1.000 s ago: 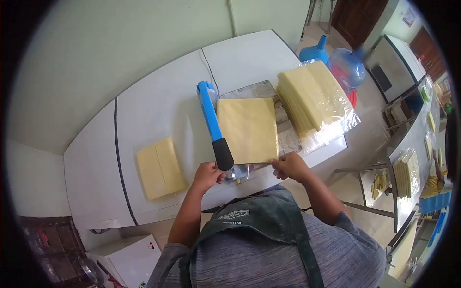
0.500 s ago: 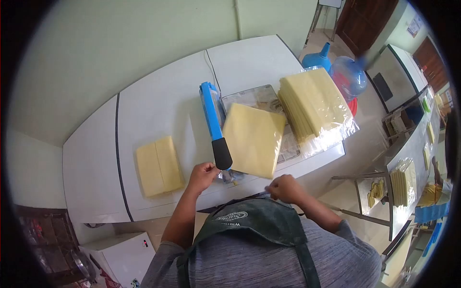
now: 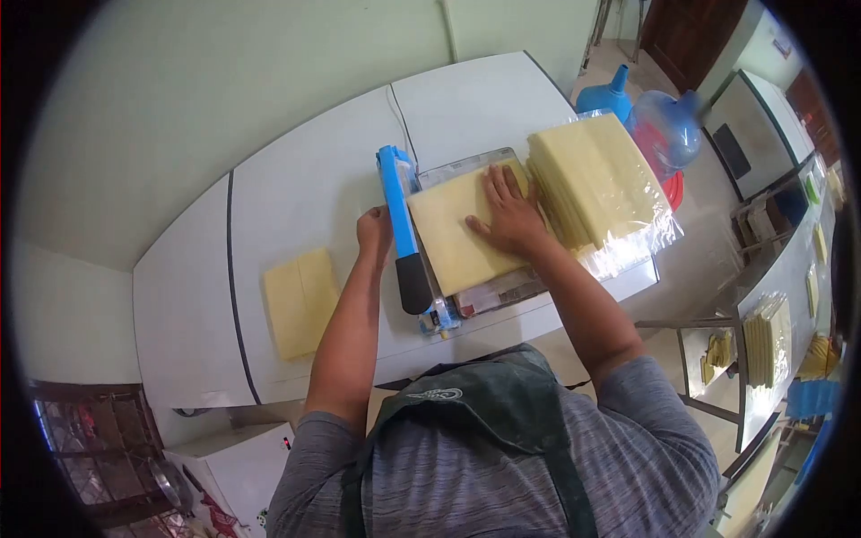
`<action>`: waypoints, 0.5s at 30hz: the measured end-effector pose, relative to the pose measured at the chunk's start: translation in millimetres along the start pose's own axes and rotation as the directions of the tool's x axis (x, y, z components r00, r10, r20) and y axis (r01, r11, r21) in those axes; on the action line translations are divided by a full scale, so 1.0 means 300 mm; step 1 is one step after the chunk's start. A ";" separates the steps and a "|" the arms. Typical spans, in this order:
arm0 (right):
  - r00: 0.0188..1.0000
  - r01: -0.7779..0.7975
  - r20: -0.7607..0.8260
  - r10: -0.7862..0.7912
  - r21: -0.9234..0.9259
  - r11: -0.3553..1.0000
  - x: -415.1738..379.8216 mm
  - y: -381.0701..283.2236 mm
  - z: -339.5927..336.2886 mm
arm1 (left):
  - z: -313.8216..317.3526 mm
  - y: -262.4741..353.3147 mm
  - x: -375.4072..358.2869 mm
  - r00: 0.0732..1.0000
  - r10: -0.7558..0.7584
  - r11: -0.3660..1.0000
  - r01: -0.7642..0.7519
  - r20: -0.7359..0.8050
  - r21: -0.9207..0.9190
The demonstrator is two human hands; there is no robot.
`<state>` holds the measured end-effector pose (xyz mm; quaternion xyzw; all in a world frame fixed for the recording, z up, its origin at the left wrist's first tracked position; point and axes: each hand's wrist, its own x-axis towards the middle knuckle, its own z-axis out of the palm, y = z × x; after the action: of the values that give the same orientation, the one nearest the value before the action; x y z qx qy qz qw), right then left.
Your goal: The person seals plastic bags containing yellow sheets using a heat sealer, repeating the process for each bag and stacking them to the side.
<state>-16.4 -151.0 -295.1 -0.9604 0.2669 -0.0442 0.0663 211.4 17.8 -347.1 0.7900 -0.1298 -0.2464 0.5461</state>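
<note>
A blue heat sealer with a black handle stands on the white table, its arm lowered. Just to its right lies a flat, pale yellow pack on a grey tray-like base. My right hand rests on this pack, palm down with fingers spread. On the sealer's left side my left hand is closed, its fingertips close against the sealer; what it pinches, if anything, is hidden. Further left, another yellow pack lies flat on the table.
A tall stack of yellow sheets in clear plastic stands to the right of the base. Beyond the table's right end are a blue funnel-shaped container and a clear water bottle. A second table holds more packs.
My right hand has moved from the table's front edge onto the pack, which now lies straighter against the sealer. My left hand has moved farther up along the sealer's left side.
</note>
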 end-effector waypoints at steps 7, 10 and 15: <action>0.998 -0.060 -0.012 0.060 -0.011 0.998 0.014 -0.027 0.000 | 0.026 -0.009 0.046 0.988 0.095 0.995 -0.097 -0.119 -0.011; 0.997 -0.077 -0.013 0.076 -0.012 0.997 0.010 -0.047 0.001 | 0.032 -0.057 0.111 0.976 0.167 0.986 -0.164 -0.140 0.033; 0.998 -0.060 -0.014 0.060 0.039 0.997 0.021 -0.051 0.000 | 0.035 -0.058 0.090 0.929 0.271 0.953 -0.223 -0.252 0.204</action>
<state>-3.3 -141.2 -292.6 -0.9502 0.2953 -0.0546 0.0839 227.6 3.2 -373.0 0.8380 -0.1716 -0.0502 0.5156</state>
